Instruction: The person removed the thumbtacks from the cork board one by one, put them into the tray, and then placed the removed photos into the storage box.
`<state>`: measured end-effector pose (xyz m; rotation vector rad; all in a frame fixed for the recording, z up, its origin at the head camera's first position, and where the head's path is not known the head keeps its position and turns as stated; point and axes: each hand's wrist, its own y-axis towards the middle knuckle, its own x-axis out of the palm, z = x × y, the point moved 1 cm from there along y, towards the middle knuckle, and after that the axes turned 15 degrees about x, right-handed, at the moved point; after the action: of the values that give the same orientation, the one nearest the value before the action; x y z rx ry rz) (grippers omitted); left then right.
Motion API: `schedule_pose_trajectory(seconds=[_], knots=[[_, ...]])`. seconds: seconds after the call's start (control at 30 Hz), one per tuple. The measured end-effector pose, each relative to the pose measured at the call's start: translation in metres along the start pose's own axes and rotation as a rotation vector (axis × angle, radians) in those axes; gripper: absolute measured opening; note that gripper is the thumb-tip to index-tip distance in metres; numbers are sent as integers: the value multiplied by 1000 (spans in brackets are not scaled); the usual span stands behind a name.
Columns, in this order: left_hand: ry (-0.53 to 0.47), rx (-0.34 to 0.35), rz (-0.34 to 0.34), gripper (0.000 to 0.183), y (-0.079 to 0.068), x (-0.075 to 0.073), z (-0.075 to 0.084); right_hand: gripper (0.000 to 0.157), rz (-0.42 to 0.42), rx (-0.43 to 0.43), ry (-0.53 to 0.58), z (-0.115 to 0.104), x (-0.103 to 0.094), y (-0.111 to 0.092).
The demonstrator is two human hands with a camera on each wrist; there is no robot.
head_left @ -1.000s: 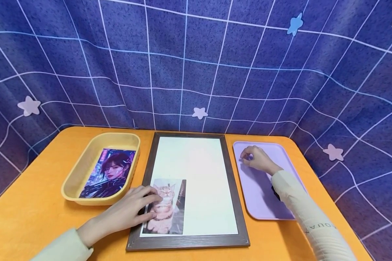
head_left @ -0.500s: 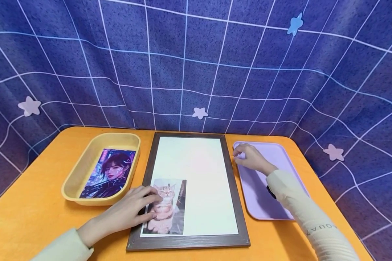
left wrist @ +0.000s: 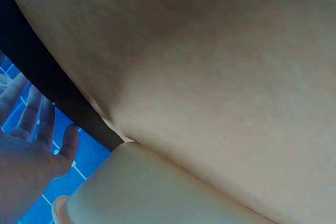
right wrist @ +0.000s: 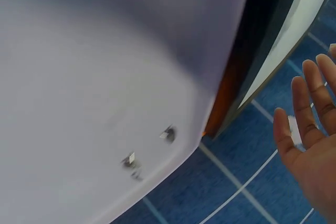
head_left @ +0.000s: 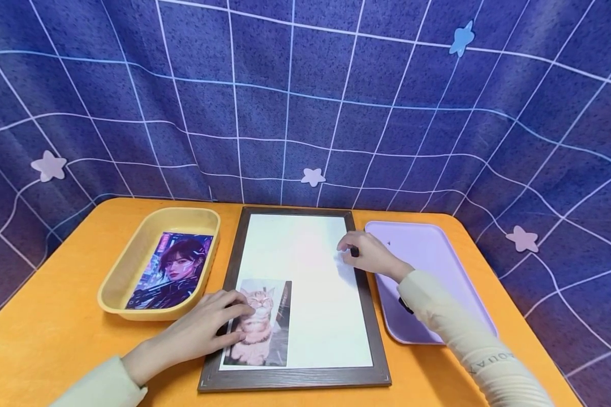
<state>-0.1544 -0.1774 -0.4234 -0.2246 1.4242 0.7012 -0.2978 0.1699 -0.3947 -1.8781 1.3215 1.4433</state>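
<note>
My left hand (head_left: 214,319) rests on a photo print of a kitten (head_left: 262,339), fingers spread loosely over its left side. The print lies in the lower left corner of a white board (head_left: 315,282) with a dark frame (head_left: 377,362). My right hand (head_left: 369,254) reaches over the board's right rim, thumb and forefinger brought together above the white surface. I cannot tell whether a small thing sits between those fingertips. In the right wrist view the right hand (right wrist: 320,145) is cut off by the image edge. The left hand (left wrist: 26,156) shows in the left wrist view.
A yellow basin (head_left: 114,271) at left holds a print of a figure (head_left: 175,265) in purple and blue. At right lies a lilac tray (head_left: 453,282) under the right forearm. Small shiny pieces (right wrist: 169,134) lie in it. A blue curtain (head_left: 305,102) hangs behind the table.
My right hand has moved left from over the tray, across the frame's rim, to above the white board. The left hand has stayed on the kitten print.
</note>
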Motion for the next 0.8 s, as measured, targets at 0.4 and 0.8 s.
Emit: schedule_pose_trajectory(seconds=[0.4, 0.8], knots=[[20, 22, 19, 35, 0, 0, 1, 19, -104, 3, 28, -41, 19, 1], [20, 23, 23, 35, 0, -1, 1, 17, -107, -177, 7, -68, 34, 0]])
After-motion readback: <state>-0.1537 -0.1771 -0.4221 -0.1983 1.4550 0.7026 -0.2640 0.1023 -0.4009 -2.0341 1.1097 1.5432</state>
